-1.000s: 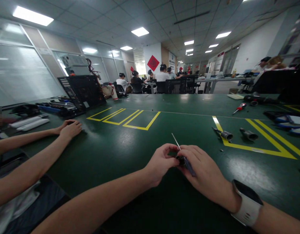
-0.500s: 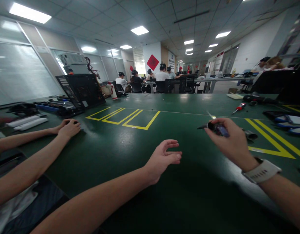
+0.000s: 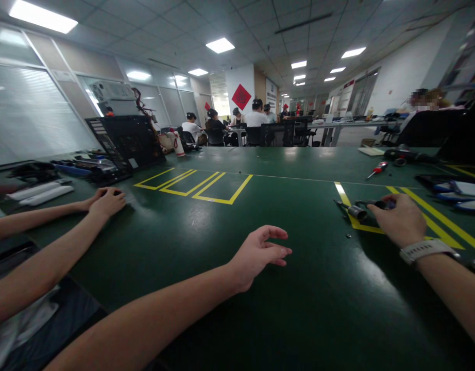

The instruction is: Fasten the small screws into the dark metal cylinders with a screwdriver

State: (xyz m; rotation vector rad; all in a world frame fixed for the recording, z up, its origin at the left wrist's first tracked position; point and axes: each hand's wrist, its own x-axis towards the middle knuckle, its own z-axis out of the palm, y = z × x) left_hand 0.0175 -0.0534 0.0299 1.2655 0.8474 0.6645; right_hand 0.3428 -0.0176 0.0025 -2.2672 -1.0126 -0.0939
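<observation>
Your left hand (image 3: 264, 253), near twelve o'clock, stays spread and empty. Your right hand (image 3: 403, 221) has moved out to two o'clock, parting the dark part (image 3: 369, 204) from your left; whether it's pinched, you can't tell. A metal cup (image 3: 357, 213) lies just beside.

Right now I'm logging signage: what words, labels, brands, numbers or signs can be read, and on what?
No text is readable.
Red diamond-shaped sign on white pillar: dark marking, too blurred.
White rectangular wall panel beyond: lettering too small.
</observation>
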